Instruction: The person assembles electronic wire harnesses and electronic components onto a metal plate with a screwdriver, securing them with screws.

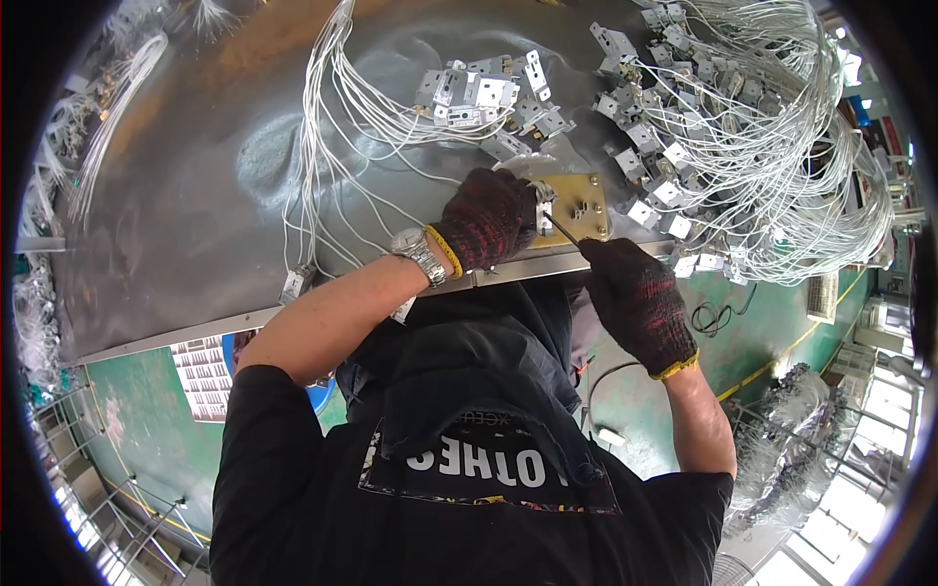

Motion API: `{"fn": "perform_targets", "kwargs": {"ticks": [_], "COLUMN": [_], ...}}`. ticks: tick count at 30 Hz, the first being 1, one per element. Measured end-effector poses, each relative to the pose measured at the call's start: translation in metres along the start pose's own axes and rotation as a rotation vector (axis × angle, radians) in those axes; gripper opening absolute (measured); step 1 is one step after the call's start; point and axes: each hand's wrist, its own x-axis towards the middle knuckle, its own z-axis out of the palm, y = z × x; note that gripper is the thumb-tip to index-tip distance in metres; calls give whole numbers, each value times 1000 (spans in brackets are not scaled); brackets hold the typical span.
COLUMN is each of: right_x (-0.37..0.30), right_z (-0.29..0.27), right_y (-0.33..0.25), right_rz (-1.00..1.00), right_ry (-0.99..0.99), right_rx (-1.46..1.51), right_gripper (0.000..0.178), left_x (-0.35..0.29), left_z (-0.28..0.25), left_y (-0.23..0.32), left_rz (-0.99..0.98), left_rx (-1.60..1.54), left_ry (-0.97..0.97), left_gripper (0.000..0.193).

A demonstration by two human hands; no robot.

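My left hand (489, 220), in a dark red and black knit glove with a yellow cuff, pinches a small silver metal bracket (544, 217) against a brass-coloured plate (576, 188) at the bench's front edge. The plate carries several short pins. My right hand (637, 305), gloved the same way, is closed around a screwdriver-like tool (565, 232). Its thin dark shaft slants up to the left and its tip meets the bracket. The tool's handle is hidden in my fist. White wires (337, 127) lie left of my left hand.
Wired silver brackets (474, 93) are piled beyond the plate. A larger heap of brackets and white wires (782, 146) covers the right side of the metal bench (195, 244). One loose bracket (296, 283) lies by the front edge. A white crate (200, 376) stands below left.
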Motion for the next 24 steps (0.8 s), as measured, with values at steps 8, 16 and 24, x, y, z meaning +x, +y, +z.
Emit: {"fn": "perform_targets", "kwargs": {"ticks": [8, 16, 24], "right_x": [1, 4, 7], "right_z": [-2, 18, 14], "right_y": [-4, -1, 4], "right_rz": [3, -38, 58], "right_ry": [-21, 97, 53], "right_rx": [-79, -45, 83], "right_gripper": [32, 34, 31], "left_x": [-1, 3, 3], "left_z": [0, 2, 3], "left_y": [-3, -2, -2], "left_rz": [16, -58, -59], "left_rx": [-38, -26, -24], "left_ry": [4, -105, -98], "left_gripper": [47, 41, 43]}}
